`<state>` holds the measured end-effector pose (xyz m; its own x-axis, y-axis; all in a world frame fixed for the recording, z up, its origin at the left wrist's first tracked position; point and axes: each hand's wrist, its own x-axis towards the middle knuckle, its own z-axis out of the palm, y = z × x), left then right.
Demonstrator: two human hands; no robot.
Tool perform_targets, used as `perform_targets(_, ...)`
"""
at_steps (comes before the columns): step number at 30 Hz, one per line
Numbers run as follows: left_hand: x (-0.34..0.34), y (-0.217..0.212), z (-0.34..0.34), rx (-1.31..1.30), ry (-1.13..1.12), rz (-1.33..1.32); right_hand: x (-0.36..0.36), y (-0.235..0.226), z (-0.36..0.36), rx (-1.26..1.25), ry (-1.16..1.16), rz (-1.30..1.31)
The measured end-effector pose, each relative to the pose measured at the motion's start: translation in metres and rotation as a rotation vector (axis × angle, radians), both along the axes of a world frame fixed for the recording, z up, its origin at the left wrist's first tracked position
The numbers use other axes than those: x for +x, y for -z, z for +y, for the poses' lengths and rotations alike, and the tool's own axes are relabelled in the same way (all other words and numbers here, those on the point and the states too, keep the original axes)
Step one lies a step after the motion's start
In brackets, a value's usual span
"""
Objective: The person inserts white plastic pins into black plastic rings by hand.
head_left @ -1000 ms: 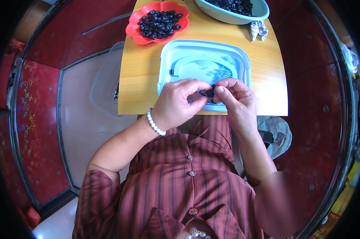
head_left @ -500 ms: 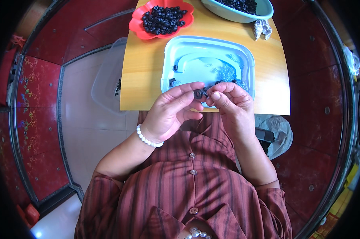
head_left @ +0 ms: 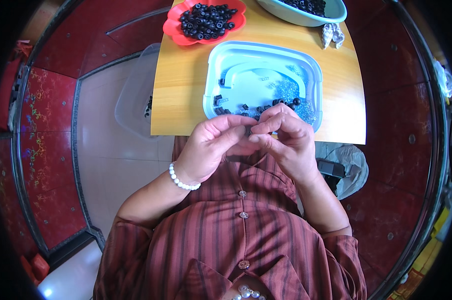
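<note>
My left hand (head_left: 211,145), with a white bead bracelet at its wrist, pinches a small black round part (head_left: 248,131) between thumb and fingers. Fingers hide most of that part. Against it presses my right hand (head_left: 288,142), its thumb and forefinger closed in a pinch; whatever they hold is covered. Both hands are over the near edge of the table. Just beyond them stands a light blue tray (head_left: 213,62), with several small black parts along its near side and small clear pieces (head_left: 287,90) heaped at its right.
A red flower-shaped dish (head_left: 172,25) of black round parts stands at the far left of the wooden table (head_left: 178,95). Far right is a pale blue basin (head_left: 306,19) with more black parts, beside crumpled tissue (head_left: 332,35). A clear plastic bin (head_left: 131,100) lies lower left.
My hands have come together, and my right fingertips now meet the black part in my left. The part, with its hole showing before, is now mostly covered.
</note>
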<state>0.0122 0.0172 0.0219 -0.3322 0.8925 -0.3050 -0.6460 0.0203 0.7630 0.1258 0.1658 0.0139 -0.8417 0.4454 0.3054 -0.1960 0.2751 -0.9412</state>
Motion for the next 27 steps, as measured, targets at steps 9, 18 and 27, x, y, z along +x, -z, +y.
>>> perform_targets(9,-0.003,0.011,-0.02,-0.006,0.155,0.021,-0.003,-0.005,-0.001,-0.935,-0.423,-0.364)
perform_targets(18,-0.03,0.035,-0.039,0.211,0.045,-0.474,-0.047,-0.004,0.025,0.497,-0.097,-0.459)
perform_targets(27,-0.031,0.033,-0.035,0.254,-0.019,-0.63,-0.059,0.018,0.028,0.942,-0.208,-0.552)
